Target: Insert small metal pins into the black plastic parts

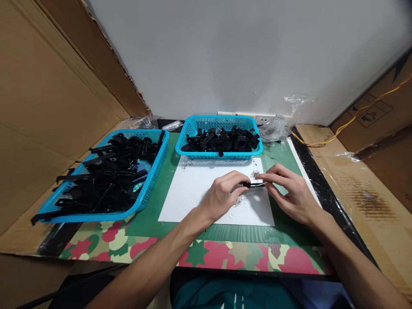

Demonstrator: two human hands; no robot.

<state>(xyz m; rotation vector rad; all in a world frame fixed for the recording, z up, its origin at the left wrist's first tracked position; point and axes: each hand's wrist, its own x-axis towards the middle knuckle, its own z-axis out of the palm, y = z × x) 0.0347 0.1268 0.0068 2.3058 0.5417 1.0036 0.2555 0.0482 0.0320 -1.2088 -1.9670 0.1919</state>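
A small black strip-like part [256, 185] is held above the white sheet [189, 193]. My left hand [224, 192] is closed on its left end, thumb and fingers pinched together. At its right end is my right hand [291, 192], with thumb and forefinger pinched close around the tip; something thin and shiny shows there, too small to name. Tiny metal pieces [238, 200] lie in a small pile below the part. A second little pile of metal pieces [255, 174] sits just behind it.
A blue basket [222, 155] of small black parts stands behind the sheet. At the left, a larger blue basket [151, 184] holds long black parts, some jutting over its rim. Clear plastic bags [275, 128] lie near the wall. Cardboard flanks both sides; a yellow cable [341, 128] runs at right.
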